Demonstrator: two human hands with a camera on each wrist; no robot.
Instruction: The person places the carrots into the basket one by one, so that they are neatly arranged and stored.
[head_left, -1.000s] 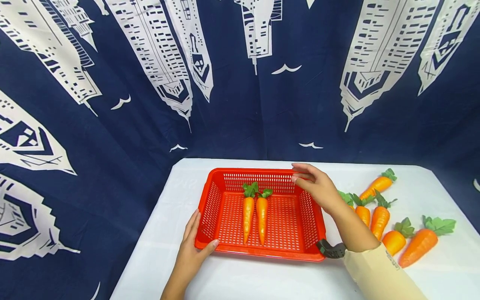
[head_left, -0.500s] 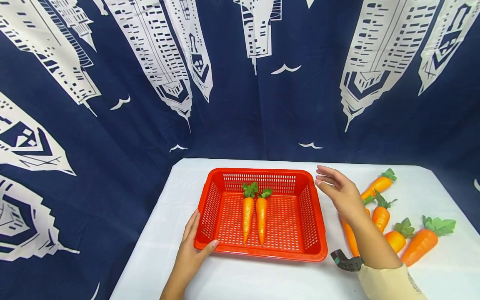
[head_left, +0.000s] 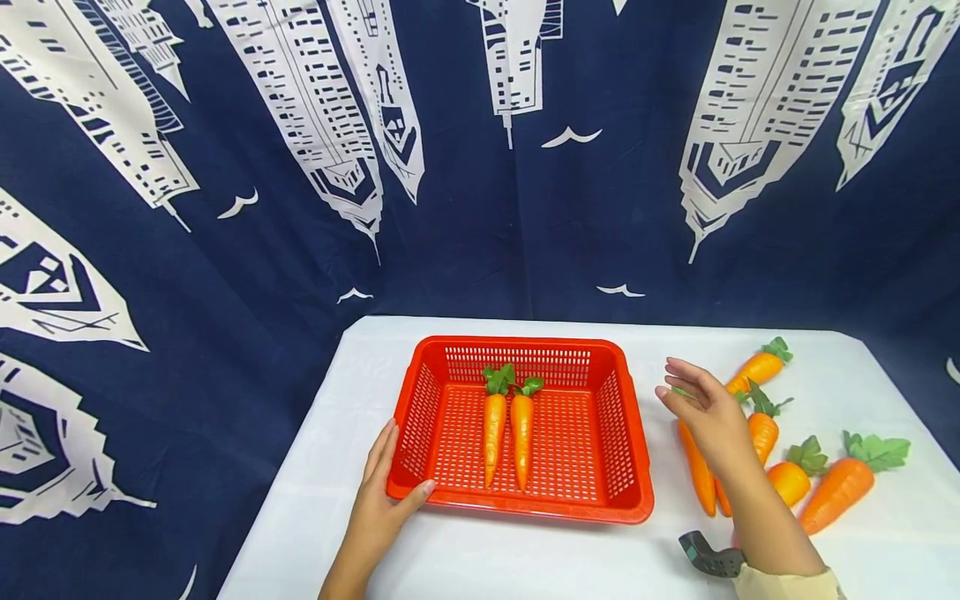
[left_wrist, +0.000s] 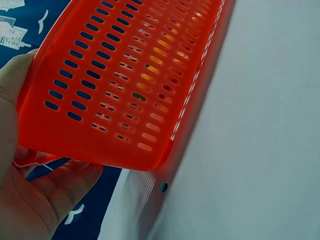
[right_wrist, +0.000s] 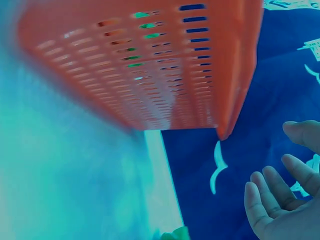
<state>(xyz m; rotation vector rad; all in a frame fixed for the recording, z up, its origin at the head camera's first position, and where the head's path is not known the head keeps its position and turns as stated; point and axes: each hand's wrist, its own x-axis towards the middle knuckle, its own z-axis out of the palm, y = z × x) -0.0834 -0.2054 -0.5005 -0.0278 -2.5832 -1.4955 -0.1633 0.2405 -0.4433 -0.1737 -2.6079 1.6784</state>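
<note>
A red plastic basket [head_left: 630, 433] with slotted walls sits on the table. Inside it two carrots [head_left: 493, 429] lie side by side, leafy tops toward the far wall. My left hand [head_left: 378, 504] grips the basket's near left corner, thumb on the front rim and fingers along the left side; the left wrist view shows the thumb and fingers around the corner of the basket [left_wrist: 150, 160]. My right hand [head_left: 708, 417] holds nothing, its fingers loosely bent, apart from the basket's right side. Below it, a long carrot [head_left: 696, 471] is partly hidden by the hand.
Several more carrots lie on the right of the white table [head_left: 540, 562], among them a thick orange carrot [head_left: 836, 496] and a far carrot [head_left: 756, 371]. A dark band device [head_left: 708, 557] shows at my right wrist. A navy patterned cloth [head_left: 465, 250] hangs behind the table.
My right hand has moved from over the basket's far right corner rightward and toward me, to above the carrots on the table. The left hand and basket stay nearly still.
</note>
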